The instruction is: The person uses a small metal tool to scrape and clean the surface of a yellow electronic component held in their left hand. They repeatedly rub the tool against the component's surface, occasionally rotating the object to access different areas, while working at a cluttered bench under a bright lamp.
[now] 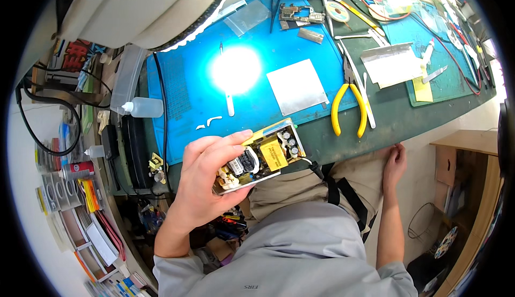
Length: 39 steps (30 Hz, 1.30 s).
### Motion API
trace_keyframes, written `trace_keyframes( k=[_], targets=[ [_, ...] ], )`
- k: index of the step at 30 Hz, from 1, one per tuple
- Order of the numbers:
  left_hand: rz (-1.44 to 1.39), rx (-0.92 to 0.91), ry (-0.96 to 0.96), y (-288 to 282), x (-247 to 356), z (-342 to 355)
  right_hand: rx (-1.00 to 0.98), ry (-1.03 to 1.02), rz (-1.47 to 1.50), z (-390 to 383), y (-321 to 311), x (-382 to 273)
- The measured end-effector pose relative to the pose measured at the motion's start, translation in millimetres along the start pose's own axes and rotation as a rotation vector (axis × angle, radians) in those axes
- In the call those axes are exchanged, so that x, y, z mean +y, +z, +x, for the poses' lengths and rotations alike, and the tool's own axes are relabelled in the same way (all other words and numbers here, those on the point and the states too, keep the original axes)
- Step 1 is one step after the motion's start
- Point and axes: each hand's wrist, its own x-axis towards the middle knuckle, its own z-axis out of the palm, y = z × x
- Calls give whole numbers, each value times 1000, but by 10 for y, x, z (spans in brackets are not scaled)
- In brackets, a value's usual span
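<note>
My left hand (pixel 206 163) grips an opened power adapter (pixel 249 169) by its edges, just off the near edge of the bench. Its circuit board faces up, showing a yellow-wrapped transformer (pixel 274 155), a dark wound coil (pixel 244 161) and round capacitors (pixel 292 146). A white cable (pixel 306 160) comes out at its right end. My right hand (pixel 395 163) lies on my right thigh, its fingers loosely extended with nothing seen in them. Beyond the adapter, a flat metal plate (pixel 298 87) rests on the blue mat.
Yellow-handled pliers (pixel 348 106) lie right of the blue mat (pixel 188 131). A lamp (pixel 182 13) overhangs the bench, with a bright glare below. A squeeze bottle (pixel 144 107) lies left. A bent metal cover (pixel 391 65) and a knife (pixel 434 74) are at the right.
</note>
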Motion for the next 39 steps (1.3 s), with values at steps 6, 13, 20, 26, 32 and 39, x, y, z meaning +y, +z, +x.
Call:
trace_keyframes(
  k=[6, 13, 20, 26, 32, 39],
  targets=[
    [-56, 2, -24, 10, -10, 2, 20, -2, 7, -8, 16, -57],
    [-79, -12, -53, 38, -65, -34, 18, 27, -5, -2, 15, -15],
    [-65, -27, -68, 40, -84, -43, 11, 21, 16, 23, 25, 65],
    [-147, -30, -127, 59, -89, -63, 16, 15, 2, 35, 36, 85],
    [-164, -43, -143, 56, -94, -64, 29, 4, -2, 47, 43, 130],
    [-149, -41, -134, 59, -72, -57, 22, 35, 7, 40, 40, 102]
  ],
)
